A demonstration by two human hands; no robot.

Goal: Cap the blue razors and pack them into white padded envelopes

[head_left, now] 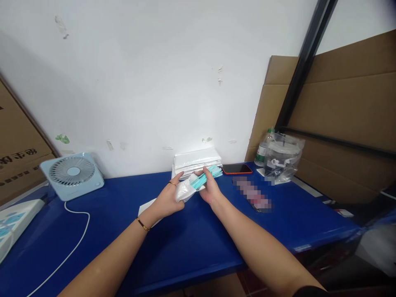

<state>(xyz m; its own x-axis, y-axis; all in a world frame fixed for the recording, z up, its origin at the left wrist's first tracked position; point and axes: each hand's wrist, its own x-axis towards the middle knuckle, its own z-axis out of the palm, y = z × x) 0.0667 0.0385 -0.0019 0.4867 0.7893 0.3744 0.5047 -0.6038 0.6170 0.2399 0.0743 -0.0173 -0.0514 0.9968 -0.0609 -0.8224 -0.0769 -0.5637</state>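
Note:
Above the middle of the blue table, my left hand (167, 201) is closed on a crumpled, clear plastic bag (185, 189). A bundle of slim turquoise sticks (199, 180) reaches out of the bag's mouth. My right hand (211, 187) wraps round these sticks, thumb on top; their exact kind is too small to make out. Behind both hands, a stack of flat white packets (198, 159) lies against the wall. Partly under my left hand and wrist, a white sheet (145, 206) shows on the table.
On the left stand a light-blue fan (73, 173) with a white cable and a white tray (18, 227). To the right lie a phone (237, 169) and a blurred-out object (253, 194). A bottle (261, 152) and a bagged clear container (280, 159) stand by cardboard (346, 95).

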